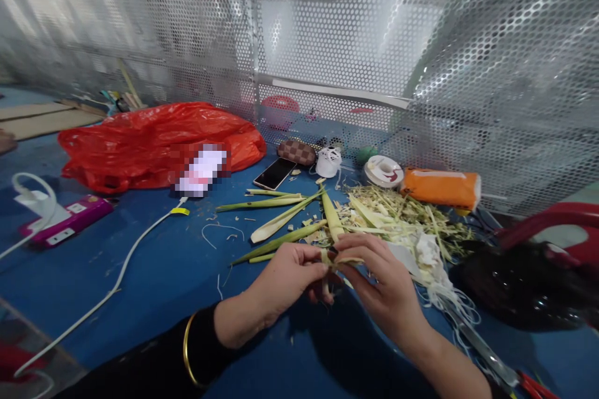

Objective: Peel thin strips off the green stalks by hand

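Note:
Both of my hands meet over the blue table, pinching a folded strip of pale green palm leaf (333, 224) between them. My left hand (281, 280) is closed on the strip's lower fold; a gold bangle and a black sleeve show at that wrist. My right hand (381, 274) is closed on the fold from the right, thumb and fingers pressed together. The leaf's long end points up and away from me. Several loose leaf strips (276, 224) lie just beyond my hands.
A heap of leaf trimmings (407, 215) lies to the right, beside an orange packet (440, 187) and a tape roll (382, 169). A red plastic bag (150, 137), a phone (275, 173), a white cable (135, 249) and a black bag (519, 280) surround the spot. A perforated metal screen (327, 43) stands behind.

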Motion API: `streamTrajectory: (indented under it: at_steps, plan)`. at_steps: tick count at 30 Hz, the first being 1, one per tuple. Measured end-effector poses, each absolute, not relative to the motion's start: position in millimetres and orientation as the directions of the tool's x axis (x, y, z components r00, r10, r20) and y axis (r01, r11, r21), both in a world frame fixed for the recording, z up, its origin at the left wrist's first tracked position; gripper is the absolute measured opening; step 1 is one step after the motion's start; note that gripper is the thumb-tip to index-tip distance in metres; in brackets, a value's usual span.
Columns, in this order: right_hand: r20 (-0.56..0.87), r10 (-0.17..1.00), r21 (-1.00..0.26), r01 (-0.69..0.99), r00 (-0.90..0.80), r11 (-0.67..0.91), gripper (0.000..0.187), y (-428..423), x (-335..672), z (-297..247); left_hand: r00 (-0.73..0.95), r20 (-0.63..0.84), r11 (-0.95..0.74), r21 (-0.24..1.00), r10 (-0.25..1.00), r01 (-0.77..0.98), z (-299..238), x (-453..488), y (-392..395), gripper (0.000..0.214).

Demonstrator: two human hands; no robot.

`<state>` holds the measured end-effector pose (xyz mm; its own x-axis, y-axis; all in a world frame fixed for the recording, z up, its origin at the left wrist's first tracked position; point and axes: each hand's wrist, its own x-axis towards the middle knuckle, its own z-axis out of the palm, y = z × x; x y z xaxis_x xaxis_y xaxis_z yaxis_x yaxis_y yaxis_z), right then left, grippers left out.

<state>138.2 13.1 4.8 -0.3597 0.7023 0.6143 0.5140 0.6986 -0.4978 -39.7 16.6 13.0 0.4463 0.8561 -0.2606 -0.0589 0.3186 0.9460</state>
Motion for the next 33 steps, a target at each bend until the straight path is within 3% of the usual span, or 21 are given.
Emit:
streamTrajectory:
  at_steps: [3,6,17,33]
  plan:
    - [0.421,0.863,-0.692,0.515,-0.279,0.505,0.015,10,135,5,0.5,-0.262,0.315,0.949,0.826,-0.023,12,-39,16,0.017]
    - [0.299,0.923,-0.764,0.519,-0.243,0.384,0.019,8,134,7,0.535,-0.279,0.327,0.945,0.798,0.004,11,-39,16,0.017]
    - [0.259,0.955,-0.781,0.55,-0.146,0.296,0.015,9,132,0,0.494,-0.338,0.377,0.926,0.801,0.023,18,-35,14,0.015]
    - [0.14,0.982,-0.907,0.381,-0.128,0.179,0.011,10,127,-4,0.426,-0.286,0.27,0.958,0.858,0.101,6,-33,13,0.008]
